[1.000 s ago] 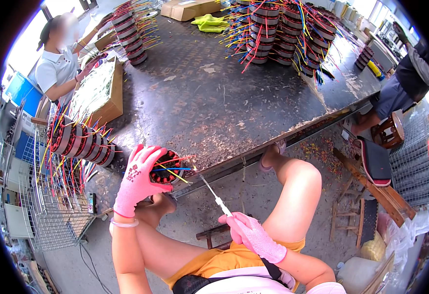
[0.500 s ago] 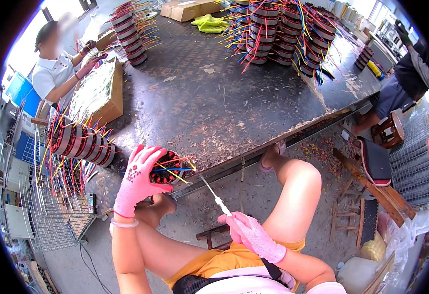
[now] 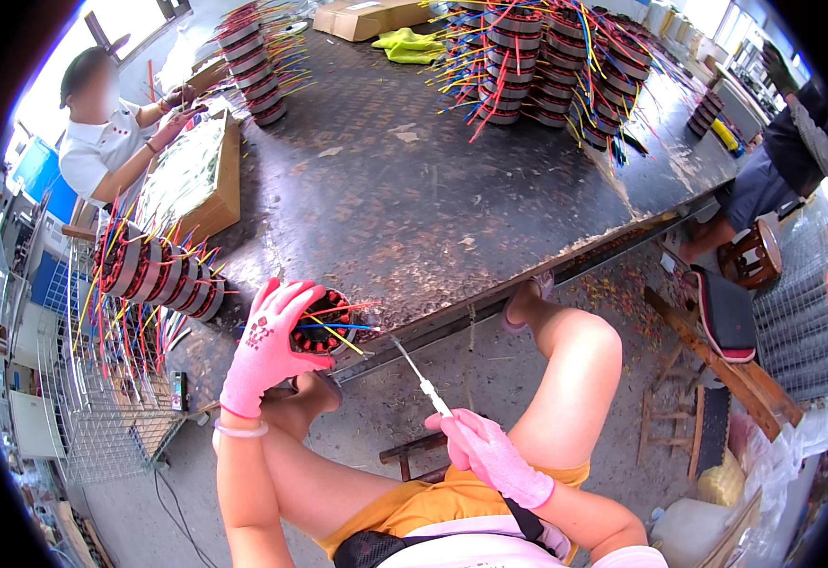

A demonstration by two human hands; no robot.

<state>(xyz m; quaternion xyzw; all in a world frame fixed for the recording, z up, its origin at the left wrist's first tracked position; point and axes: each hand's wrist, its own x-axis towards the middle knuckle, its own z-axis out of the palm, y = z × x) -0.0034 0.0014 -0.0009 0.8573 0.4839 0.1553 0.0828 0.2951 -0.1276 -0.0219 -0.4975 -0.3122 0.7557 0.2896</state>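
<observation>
In a pink glove, my left hand (image 3: 272, 341) is closed around a motor stator (image 3: 317, 337), a dark ring with red coils. It rests at the table's near edge, partly covered by my fingers. Red, blue and yellow wires stick out of it to the right. My right hand (image 3: 497, 456), also gloved in pink, grips a slim tool (image 3: 427, 386) with a white handle and thin metal shaft. The shaft points up and left, its tip close to the wire ends; contact cannot be made out.
Stacked stators lie on their side (image 3: 158, 275) at left; upright stacks (image 3: 513, 66) stand on the dark table (image 3: 386, 199) at the back. A carton of pale pieces (image 3: 215, 204) stands near a co-worker (image 3: 102, 133). A wooden bench (image 3: 726, 364) is at right, with another person beyond.
The tool has shifted slightly right, and the wire ends by its tip lie a little differently. My left hand stays on the stator. The co-worker's head and hands have moved slightly.
</observation>
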